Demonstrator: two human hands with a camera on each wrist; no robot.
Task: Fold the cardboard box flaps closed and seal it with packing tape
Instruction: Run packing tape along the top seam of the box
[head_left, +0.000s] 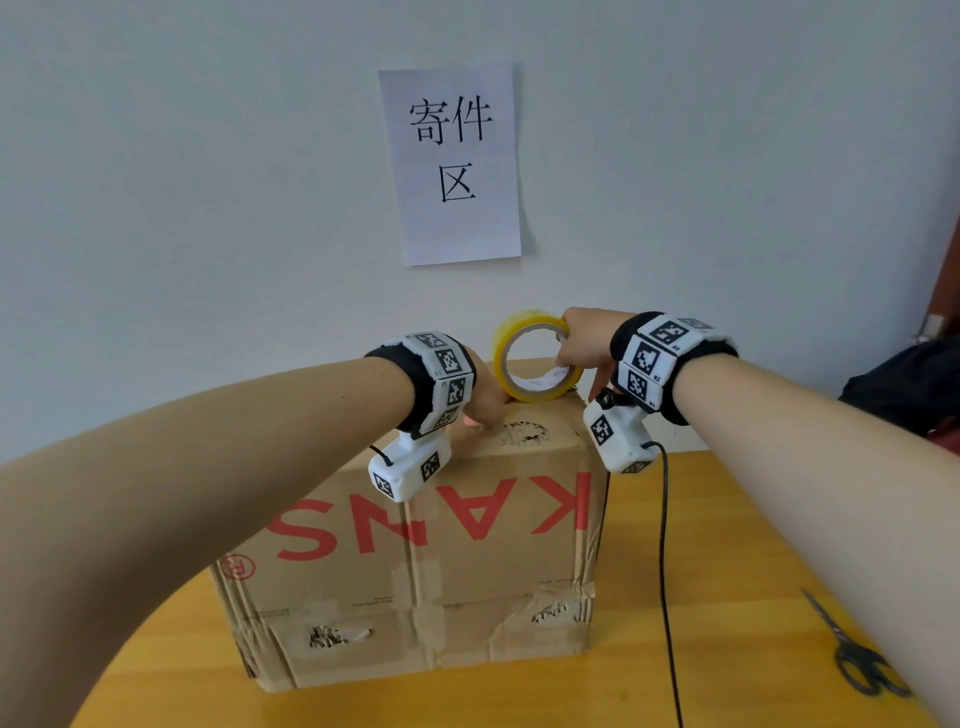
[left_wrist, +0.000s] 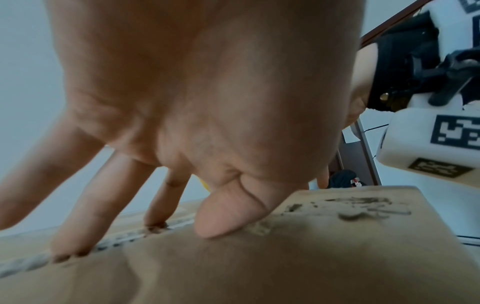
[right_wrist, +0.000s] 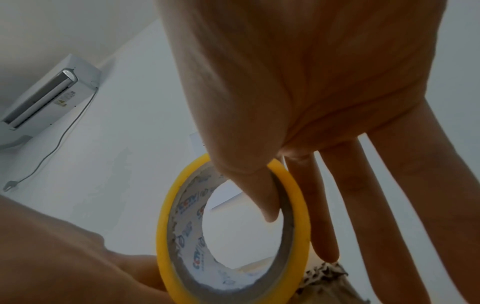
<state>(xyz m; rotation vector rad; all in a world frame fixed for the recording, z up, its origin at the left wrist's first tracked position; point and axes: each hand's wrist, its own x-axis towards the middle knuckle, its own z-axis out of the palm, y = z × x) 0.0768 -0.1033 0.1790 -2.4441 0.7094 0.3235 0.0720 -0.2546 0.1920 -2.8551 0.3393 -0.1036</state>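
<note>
We have the worn brown cardboard box on the wooden bench, flaps down; our left hand presses its top with spread fingers. Our right hand pinches the light, stiff yellow tape roll at its rim, thumb inside the core, standing on the box's far right top.

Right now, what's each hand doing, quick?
Left hand: open, fingers pressing on the cardboard box top.
Right hand: pinching the tape roll.
</note>
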